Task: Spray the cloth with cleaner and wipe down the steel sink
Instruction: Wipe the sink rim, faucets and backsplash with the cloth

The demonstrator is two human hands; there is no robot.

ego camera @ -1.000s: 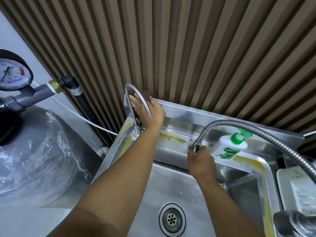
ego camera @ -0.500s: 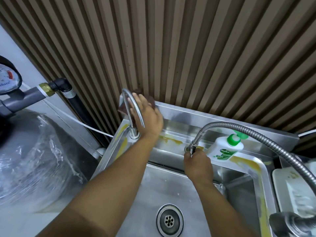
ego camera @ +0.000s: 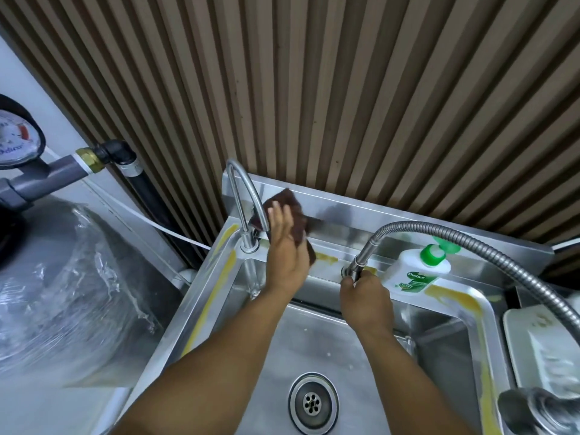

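The drain (ego camera: 313,402) sits in the sink (ego camera: 201,309). On the rear ledge, left to right: tap (ego camera: 243,189), hose base (ego camera: 356,268), bottle (ego camera: 414,271). The left hand (ego camera: 287,246) presses the cloth (ego camera: 287,202) against the backsplash (ego camera: 361,215), just right of the tap. The right hand (ego camera: 365,296) grips the hose base. A tank (ego camera: 62,277) stands left of the sink; a tray (ego camera: 546,346) lies right.

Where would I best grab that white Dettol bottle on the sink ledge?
Probably round the white body of the Dettol bottle, below its green cap, coming from the front right. The flexible hose arches over it, and the right hand sits at its left.
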